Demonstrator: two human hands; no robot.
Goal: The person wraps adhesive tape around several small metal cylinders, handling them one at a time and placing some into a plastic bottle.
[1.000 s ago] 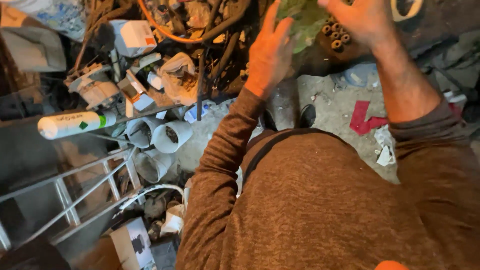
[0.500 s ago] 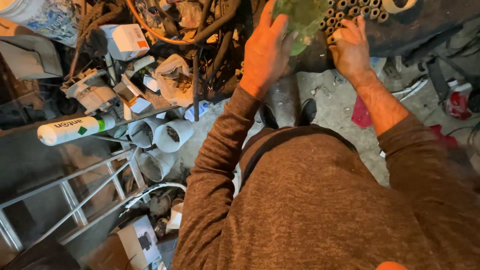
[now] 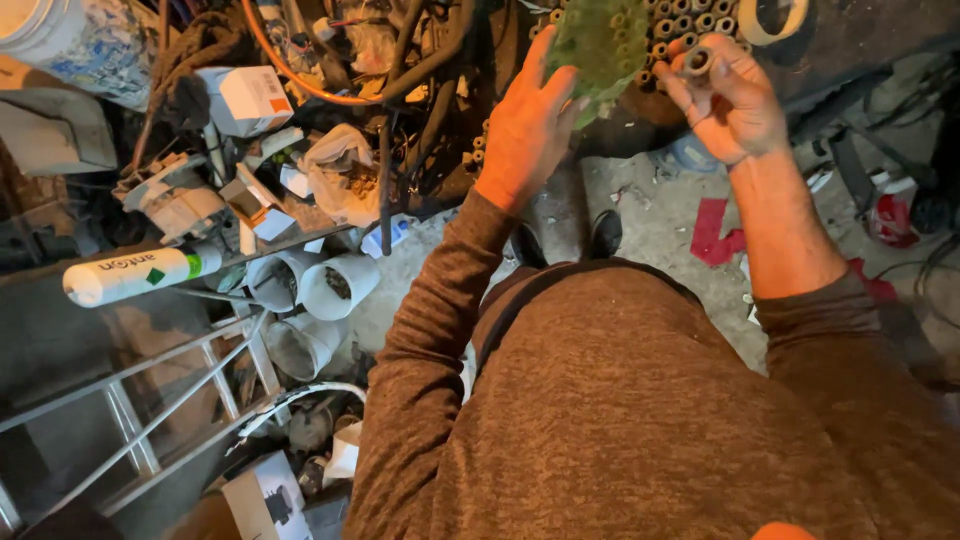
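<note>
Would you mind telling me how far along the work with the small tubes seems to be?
Done: one short brown tube piece is out, pinched in the right hand. In hand: the left hand steadies a green mesh bag. Left: many stacked brown tube ends remain behind it.

A brown, heathered knit top with long sleeves is worn, seen from above. The left sleeve (image 3: 420, 330) is drawn down to the wrist, ending just short of the left hand (image 3: 525, 130), while the right sleeve (image 3: 860, 360) is pushed up toward the elbow, leaving the forearm bare below the right hand (image 3: 730, 100). Dark shoes (image 3: 565, 240) are seen beneath the hem. No gloves are worn.
</note>
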